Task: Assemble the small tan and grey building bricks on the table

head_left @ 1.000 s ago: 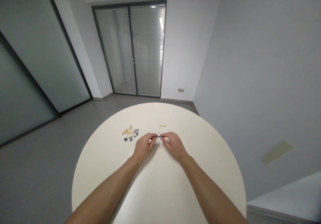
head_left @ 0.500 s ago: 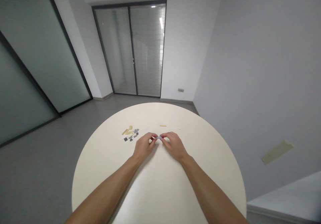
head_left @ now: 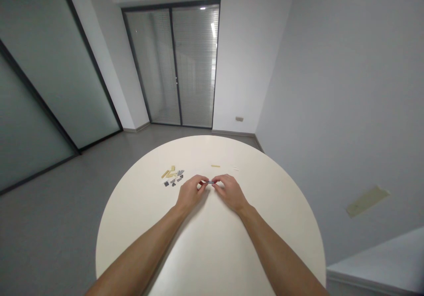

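Note:
Between my two hands is a small, flat grey piece (head_left: 210, 182), held just above the table; it looks like a building-block plate, though it is too small to be sure. My left hand (head_left: 191, 191) pinches its left end between thumb and fingers. The right end is pinched by my right hand (head_left: 229, 191) in the same way. The fingertips cover most of the piece. To the left of my left hand lies a loose group of small yellow, grey and black pieces (head_left: 171, 175).
A round white table (head_left: 205, 243) bears everything. Beyond my hands lie a thin yellow strip (head_left: 215, 166) and, to its right, tiny white pieces (head_left: 236, 169). A wall (head_left: 338, 88) stands to the right, and a glass door (head_left: 195, 66) is behind the table.
The grey piece has tilted or turned slightly between my fingertips. Both hands keep their pinch in nearly the same place.

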A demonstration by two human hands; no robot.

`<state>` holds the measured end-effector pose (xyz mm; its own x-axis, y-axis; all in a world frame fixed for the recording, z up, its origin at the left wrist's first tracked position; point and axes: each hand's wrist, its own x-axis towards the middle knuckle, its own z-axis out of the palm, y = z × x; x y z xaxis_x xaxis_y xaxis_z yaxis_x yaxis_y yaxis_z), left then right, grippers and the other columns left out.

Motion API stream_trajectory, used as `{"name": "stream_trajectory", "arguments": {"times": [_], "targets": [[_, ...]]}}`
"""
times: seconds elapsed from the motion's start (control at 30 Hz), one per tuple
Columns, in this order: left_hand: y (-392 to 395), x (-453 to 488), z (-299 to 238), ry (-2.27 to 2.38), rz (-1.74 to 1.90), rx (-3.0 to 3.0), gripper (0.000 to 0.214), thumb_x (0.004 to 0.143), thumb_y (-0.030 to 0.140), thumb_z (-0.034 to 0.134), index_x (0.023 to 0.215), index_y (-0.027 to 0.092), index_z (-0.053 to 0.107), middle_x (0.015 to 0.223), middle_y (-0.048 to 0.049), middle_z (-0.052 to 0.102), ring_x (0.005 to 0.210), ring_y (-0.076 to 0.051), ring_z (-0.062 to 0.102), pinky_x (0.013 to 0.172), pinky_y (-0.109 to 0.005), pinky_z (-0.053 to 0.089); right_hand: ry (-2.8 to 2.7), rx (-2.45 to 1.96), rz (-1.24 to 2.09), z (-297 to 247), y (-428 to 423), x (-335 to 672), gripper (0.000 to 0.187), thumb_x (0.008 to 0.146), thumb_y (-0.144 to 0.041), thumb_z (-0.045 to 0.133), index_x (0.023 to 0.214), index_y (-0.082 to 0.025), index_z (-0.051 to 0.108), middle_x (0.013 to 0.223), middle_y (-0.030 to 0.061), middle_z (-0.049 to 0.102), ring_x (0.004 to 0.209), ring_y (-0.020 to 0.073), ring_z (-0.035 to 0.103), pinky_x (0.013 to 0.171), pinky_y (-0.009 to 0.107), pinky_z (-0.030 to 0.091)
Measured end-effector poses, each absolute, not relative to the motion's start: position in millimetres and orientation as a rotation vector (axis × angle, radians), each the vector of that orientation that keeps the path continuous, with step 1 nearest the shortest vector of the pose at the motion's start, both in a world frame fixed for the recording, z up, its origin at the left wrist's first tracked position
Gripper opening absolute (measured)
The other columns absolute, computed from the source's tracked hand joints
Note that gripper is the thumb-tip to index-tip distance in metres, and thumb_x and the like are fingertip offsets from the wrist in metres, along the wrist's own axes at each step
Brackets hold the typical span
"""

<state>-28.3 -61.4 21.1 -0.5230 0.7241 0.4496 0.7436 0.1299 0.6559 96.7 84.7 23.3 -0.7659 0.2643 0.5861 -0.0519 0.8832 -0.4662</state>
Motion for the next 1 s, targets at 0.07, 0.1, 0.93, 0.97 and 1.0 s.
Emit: {"name": "stream_trajectory", "arguments": {"times": [0.07,0.1,0.93,0.97,1.0], "targets": [[-61.8,-28.6,20.6,-2.349,-1.381,-1.53,0.019,0.091,0.025,0.052,0.1,0.025,0.068,0.1,-0.0007,0.072,0.084,-0.015,0.066,0.07,-0.025,0.053,-2.371,-0.157,0.617,23.7,83.7,97.0,0.006,0.09,-0.023,0.063,0.096,-0.024,0.066,0.096,0.0019,0.072,0.093,0.02,0.063,0.089,0.037,0.043],[-62.0,-28.6,20.6,-2.35,-1.378,-1.538,0.019,0.091,0.025,0.052,0.1,0.025,0.069,0.1,-0.0007,0.072,0.085,-0.016,0.066,0.07,-0.025,0.053,-2.37,-0.16,0.62,23.9,83.3,97.1,0.006,0.09,-0.023,0.063,0.095,-0.024,0.065,0.096,0.0016,0.071,0.093,0.0198,0.063,0.089,0.037,0.043],[-62.6,-31.0,17.9,-2.392,-1.292,-1.577,0.017,0.089,0.021,0.055,0.095,0.026,0.07,0.098,0.0027,0.073,0.086,-0.015,0.066,0.074,-0.024,0.05,-2.407,-0.13,0.634,25.0,84.2,100.5,0.007,0.086,-0.017,0.067,0.088,-0.023,0.067,0.091,0.0017,0.071,0.092,0.0198,0.061,0.088,0.035,0.041],[-62.6,-31.1,17.9,-2.396,-1.285,-1.578,0.017,0.09,0.021,0.054,0.095,0.026,0.07,0.098,0.0024,0.073,0.087,-0.015,0.066,0.074,-0.024,0.05,-2.41,-0.135,0.633,25.3,84.1,100.5,0.006,0.086,-0.017,0.067,0.088,-0.023,0.067,0.091,0.0018,0.071,0.092,0.0199,0.061,0.088,0.036,0.041],[-62.5,-31.2,17.8,-2.398,-1.278,-1.579,0.018,0.09,0.021,0.054,0.096,0.026,0.07,0.099,0.0022,0.073,0.088,-0.015,0.066,0.075,-0.024,0.05,-2.413,-0.139,0.632,25.5,84.0,100.5,0.005,0.086,-0.018,0.067,0.087,-0.023,0.068,0.091,0.002,0.071,0.092,0.0199,0.061,0.088,0.036,0.041]]}}
